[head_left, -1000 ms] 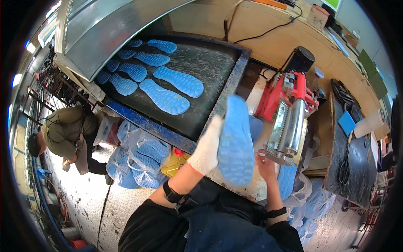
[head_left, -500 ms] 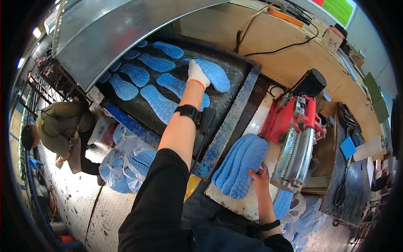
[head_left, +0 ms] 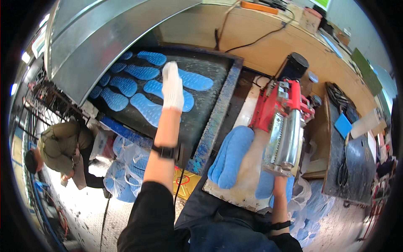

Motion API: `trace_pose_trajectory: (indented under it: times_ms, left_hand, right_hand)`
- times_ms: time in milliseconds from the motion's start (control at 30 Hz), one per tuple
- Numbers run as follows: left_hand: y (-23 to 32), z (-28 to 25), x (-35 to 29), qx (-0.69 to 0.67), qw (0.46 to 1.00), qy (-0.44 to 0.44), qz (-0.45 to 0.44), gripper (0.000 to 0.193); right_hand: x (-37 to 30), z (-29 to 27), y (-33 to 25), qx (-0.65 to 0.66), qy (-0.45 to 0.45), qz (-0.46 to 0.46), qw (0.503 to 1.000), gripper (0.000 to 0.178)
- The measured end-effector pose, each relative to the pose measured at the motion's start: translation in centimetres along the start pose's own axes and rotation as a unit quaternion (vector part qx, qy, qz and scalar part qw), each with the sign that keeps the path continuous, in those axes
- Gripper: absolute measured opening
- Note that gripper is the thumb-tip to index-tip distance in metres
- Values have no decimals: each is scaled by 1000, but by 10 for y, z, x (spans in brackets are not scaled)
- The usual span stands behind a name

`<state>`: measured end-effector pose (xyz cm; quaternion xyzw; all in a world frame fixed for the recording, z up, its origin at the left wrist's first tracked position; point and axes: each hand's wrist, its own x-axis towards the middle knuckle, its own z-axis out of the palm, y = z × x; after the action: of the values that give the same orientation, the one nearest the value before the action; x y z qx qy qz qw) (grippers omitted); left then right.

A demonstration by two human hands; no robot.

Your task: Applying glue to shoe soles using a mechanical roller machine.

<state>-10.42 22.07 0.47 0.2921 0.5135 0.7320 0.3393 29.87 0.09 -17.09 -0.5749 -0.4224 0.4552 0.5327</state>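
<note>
My left hand [head_left: 172, 86], in a white glove, stretches flat over a dark conveyor belt [head_left: 205, 113] and holds nothing. Several blue shoe soles [head_left: 142, 72] lie in rows on the belt. One sole [head_left: 197, 80] lies just right of the glove, another [head_left: 147, 107] just left of my wrist. A stack of blue soles [head_left: 231, 155] rests on a pale board in front of me. My right hand [head_left: 278, 187] reaches up under a red and silver roller machine [head_left: 285, 134], beside a blue sole [head_left: 263, 185]. Its fingers are hidden.
A metal hood [head_left: 105, 38] covers the belt's far left end. A crouching person [head_left: 58, 147] works on the floor at left, by clear bags of blue soles [head_left: 121, 168]. A wooden bench [head_left: 260, 46] runs behind. A dark table [head_left: 352, 159] stands at right.
My left hand has let go of a sole on the belt and drawn back a little. My right hand has moved from the stack to under the roller machine.
</note>
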Motion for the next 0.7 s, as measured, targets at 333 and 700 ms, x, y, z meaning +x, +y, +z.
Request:
trace_pose_trajectory:
  times_ms: [333,700]
  left_hand:
    - [-38,-48,-206,173,946,-272,27,36]
    - [-9,-27,-218,67,953,-292,-42,45]
  right_hand:
    - [-18,-49,-48,62,126,-60,988,52]
    - [8,-62,-125,-241,195,-331,891,48]
